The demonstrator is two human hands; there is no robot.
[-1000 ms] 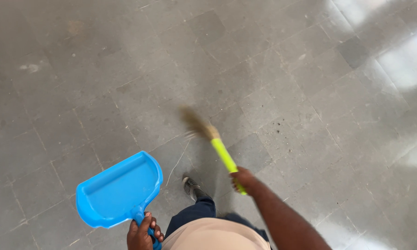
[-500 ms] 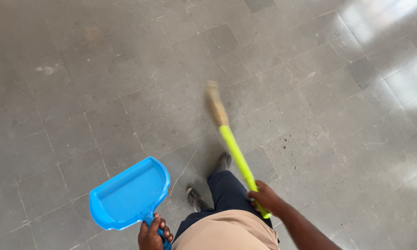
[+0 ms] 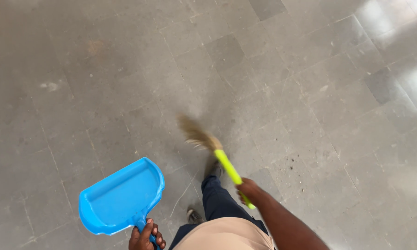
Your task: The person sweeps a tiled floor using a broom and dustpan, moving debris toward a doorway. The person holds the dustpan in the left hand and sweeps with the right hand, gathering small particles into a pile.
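My left hand (image 3: 146, 237) grips the handle of a bright blue dustpan (image 3: 120, 196), held above the floor at the lower left with its open mouth facing up-left. My right hand (image 3: 250, 190) holds the yellow-green handle of a short broom (image 3: 227, 166). Its straw bristles (image 3: 197, 134) are blurred and sweep over the grey tiled floor (image 3: 125, 83) just ahead of my feet. My dark trouser leg and shoe (image 3: 215, 171) stand beneath the broom.
Grey square floor tiles with pale joints fill the view. A scatter of dark specks (image 3: 294, 162) lies right of the broom. A pale smudge (image 3: 49, 85) marks the floor at the left. Bright window glare (image 3: 403, 28) falls across the upper right tiles.
The broom head has swung from pointing forward to the left and nearer my feet. The dustpan has shifted slightly right, and I have stepped forward.
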